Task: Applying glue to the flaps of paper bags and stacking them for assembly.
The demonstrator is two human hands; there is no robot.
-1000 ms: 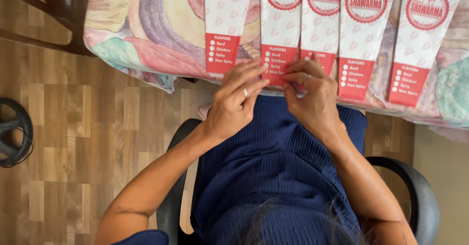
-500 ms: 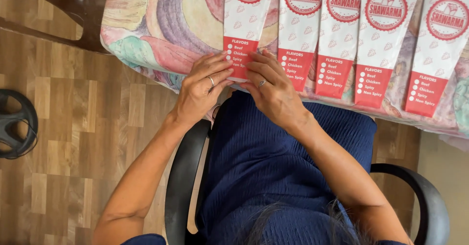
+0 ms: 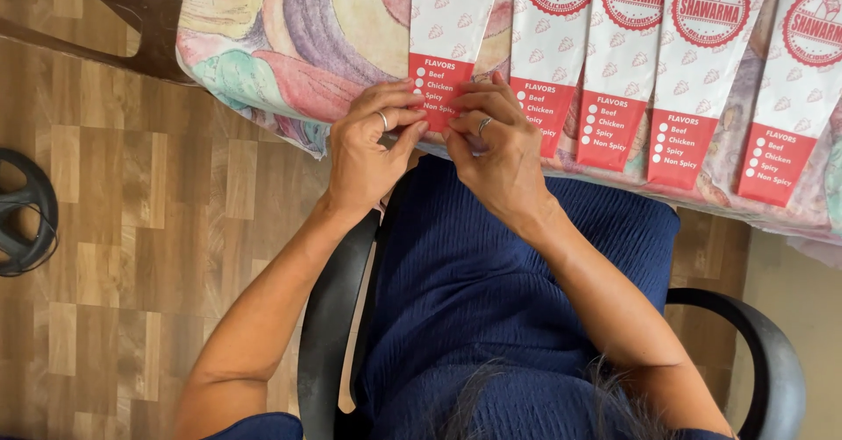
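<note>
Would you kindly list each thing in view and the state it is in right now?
Left hand: fingertips pinching the bottom edge of the leftmost paper sleeve.
Right hand: pinching the same edge.
Leftmost paper sleeve: flat on the table, red end at the table edge.
Other paper sleeves: flat, side by side, untouched.
Tablecloth: spread, hanging over the edge.

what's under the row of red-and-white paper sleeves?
The paper sleeves lie on a floral tablecloth, visible between and beside them. Left hand and right hand cover the leftmost sleeve's bottom edge. Whatever is under the cloth is hidden.
</note>
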